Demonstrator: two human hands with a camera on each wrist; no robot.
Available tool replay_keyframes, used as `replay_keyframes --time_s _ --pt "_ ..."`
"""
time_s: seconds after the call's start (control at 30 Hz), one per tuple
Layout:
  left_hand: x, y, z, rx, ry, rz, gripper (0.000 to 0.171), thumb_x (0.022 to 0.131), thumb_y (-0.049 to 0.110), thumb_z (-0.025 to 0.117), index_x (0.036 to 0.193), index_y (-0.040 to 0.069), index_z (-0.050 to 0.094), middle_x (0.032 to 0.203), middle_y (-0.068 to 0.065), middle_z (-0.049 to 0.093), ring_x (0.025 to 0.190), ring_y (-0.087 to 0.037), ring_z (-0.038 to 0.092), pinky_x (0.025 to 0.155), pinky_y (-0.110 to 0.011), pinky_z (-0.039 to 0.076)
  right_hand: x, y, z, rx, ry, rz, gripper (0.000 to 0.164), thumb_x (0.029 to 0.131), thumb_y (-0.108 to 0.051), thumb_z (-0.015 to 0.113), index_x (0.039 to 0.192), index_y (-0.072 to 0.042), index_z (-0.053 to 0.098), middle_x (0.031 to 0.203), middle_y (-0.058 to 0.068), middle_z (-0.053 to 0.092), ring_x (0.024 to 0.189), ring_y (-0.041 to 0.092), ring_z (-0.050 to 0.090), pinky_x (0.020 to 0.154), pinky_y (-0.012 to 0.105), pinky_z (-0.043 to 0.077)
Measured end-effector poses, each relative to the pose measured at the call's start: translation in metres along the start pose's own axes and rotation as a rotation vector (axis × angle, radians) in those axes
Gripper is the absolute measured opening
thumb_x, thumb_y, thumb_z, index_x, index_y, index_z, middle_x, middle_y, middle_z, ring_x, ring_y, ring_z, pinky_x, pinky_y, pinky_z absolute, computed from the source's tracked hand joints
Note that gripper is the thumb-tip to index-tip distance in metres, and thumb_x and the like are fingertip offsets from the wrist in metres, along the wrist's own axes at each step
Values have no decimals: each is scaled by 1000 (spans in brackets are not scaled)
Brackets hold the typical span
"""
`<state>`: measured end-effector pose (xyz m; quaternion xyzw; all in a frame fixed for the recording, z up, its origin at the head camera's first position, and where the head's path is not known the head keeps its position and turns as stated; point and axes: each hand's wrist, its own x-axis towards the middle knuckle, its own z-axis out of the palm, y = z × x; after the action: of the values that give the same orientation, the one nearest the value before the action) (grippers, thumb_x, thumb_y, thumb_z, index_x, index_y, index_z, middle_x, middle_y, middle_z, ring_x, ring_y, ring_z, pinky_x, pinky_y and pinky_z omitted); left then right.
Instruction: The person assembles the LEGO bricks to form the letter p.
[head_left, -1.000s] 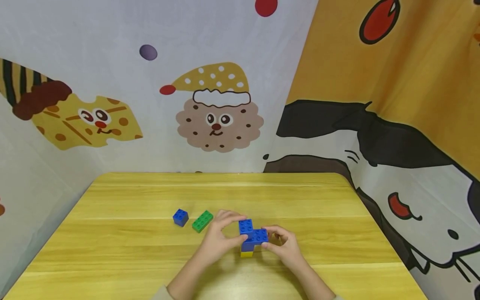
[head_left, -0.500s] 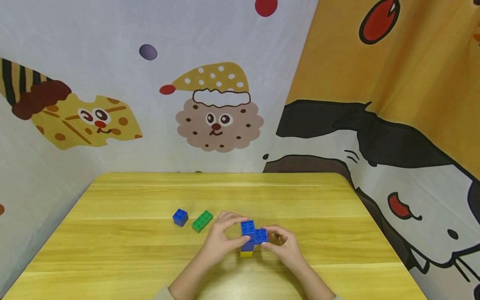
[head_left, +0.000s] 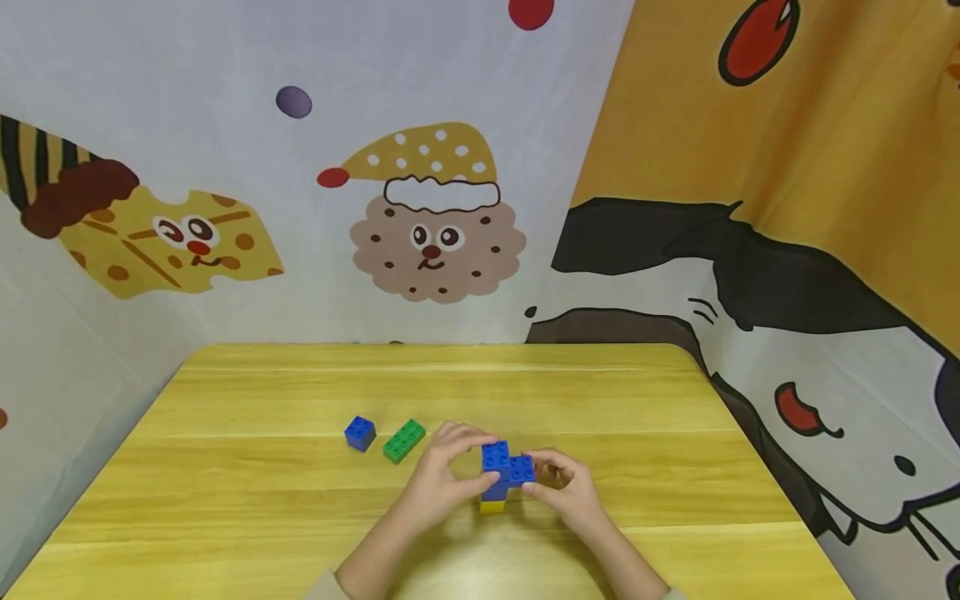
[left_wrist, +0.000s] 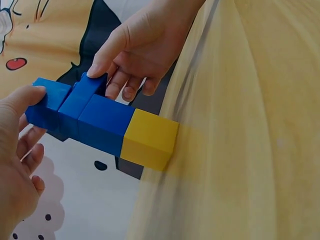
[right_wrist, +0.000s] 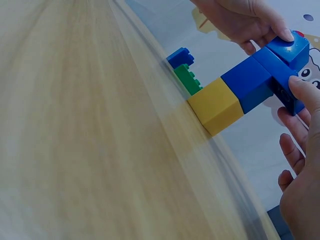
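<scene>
A small tower of toy building bricks stands on the wooden table. Its base is a yellow block (left_wrist: 150,137), with a blue block (left_wrist: 104,122) directly above. Across that lies a longer, thinner blue brick (head_left: 522,470), one end jutting out to the right. A square blue block (head_left: 495,455) sits at the top, overlapping the long brick's left end. My left hand (head_left: 441,477) pinches this top block between thumb and fingers. My right hand (head_left: 567,492) grips the jutting end of the long brick, thumb in front and fingers behind.
To the left of the tower, a loose green brick (head_left: 404,442) and a loose blue block (head_left: 360,434) lie on the table (head_left: 247,500). A curtain (head_left: 262,50) with cartoon prints hangs behind the table and along its sides.
The top blue block has shifted slightly right and down onto the tower, and my left hand has moved with it. My right hand has stayed nearly still.
</scene>
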<state>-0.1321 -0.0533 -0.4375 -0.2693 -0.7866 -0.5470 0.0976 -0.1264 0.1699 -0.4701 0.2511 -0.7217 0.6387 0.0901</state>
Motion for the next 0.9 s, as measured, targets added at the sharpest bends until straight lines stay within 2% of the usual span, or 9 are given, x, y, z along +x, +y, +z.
replay_keyframes --time_s 0.2,0.3,0.47,0.7,0.9 --pt "3 0 -2 54 -39 63 39 78 16 80 115 18 68 104 15 61 96 -13 52 82 -42 46 -2 21 -3 -11 4 24 33 76 14 71 108 6 65 91 0 66 80 25 53 69 36 38" --pt "4 0 -3 55 -58 59 39 78 16 80 115 18 68 101 15 60 90 -12 51 76 -40 47 -2 22 -3 -23 5 31 33 76 13 71 108 6 65 93 1 67 81 23 53 70 35 38" --pt "7 2 -6 50 -103 6 39 78 17 80 115 18 69 98 16 59 81 -10 48 71 -38 47 -1 10 -2 -33 4 7 32 74 18 70 105 10 64 91 2 67 78 30 51 68 38 38" --pt "10 6 -10 44 -142 -68 38 77 20 81 114 17 70 90 15 58 75 -13 45 61 -24 42 1 -6 1 -28 7 -24 31 74 18 70 103 10 64 89 2 67 76 35 50 66 41 36" --pt "8 5 -9 23 -139 -109 40 78 20 81 116 17 70 91 13 59 76 -21 48 62 -27 43 1 -5 1 -18 12 -15 31 73 19 70 102 11 64 88 1 66 77 33 51 66 41 35"
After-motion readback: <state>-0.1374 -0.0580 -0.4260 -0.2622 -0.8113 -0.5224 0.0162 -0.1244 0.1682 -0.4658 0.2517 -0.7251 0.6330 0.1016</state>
